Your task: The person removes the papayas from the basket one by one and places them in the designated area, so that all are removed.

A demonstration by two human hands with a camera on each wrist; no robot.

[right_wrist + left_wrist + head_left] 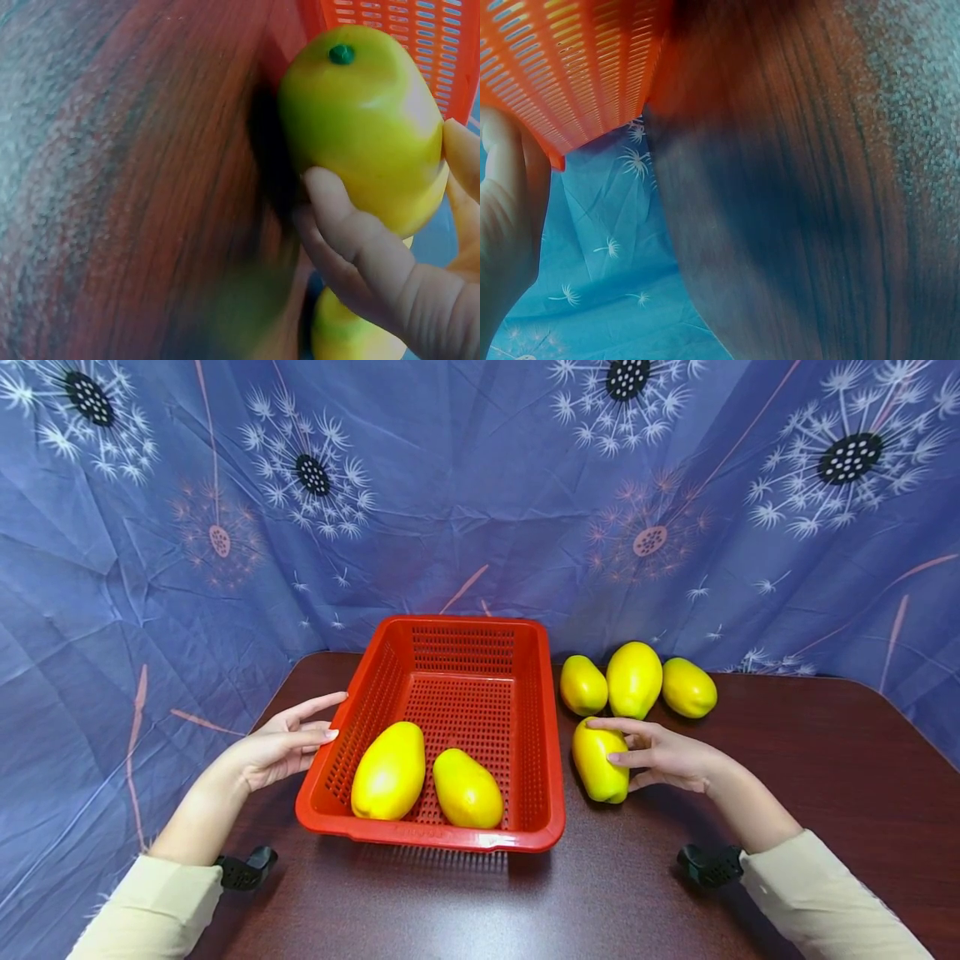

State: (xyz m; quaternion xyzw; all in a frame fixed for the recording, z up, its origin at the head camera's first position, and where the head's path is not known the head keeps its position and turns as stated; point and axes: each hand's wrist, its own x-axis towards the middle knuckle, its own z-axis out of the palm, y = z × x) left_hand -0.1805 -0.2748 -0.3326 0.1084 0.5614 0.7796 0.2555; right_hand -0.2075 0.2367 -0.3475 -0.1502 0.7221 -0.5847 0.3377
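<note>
The red basket (557,781) stands on the dark surface (795,752), and a blue cloth (465,468) hangs behind it at 12 o'clock. At the basket's 9 o'clock side is the left hand (276,753); its fingers (318,702) are nearly straight, with the tips touching the rim, and I suppose this light contact is meant to steady the basket, as a full grip would not be necessary for it. At the basket's 3 o'clock, just outside the wall, the right hand (672,757) has a grip on one fruit (595,766). Its fingers are bent and press this fruit from opposite sides, which seems sensible, because the skin looks smooth and the round body could easily roll. The right wrist view shows its green stem mark (342,54) uncovered; whether the fruit is slightly raised or rests on the surface, I cannot tell. Inside the basket, the larger fruit (388,772) lies toward 8 o'clock and the smaller fruit (468,789) toward 5 o'clock, both on their sides, probably because such a long shape cannot easily stand. They are in the near part, so the far part of the basket floor is bare. Three other fruits (634,681) form a row from 12 to 2 o'clock of the gripped one, close together, perhaps so that the right hand can reach each of them easily.
</note>
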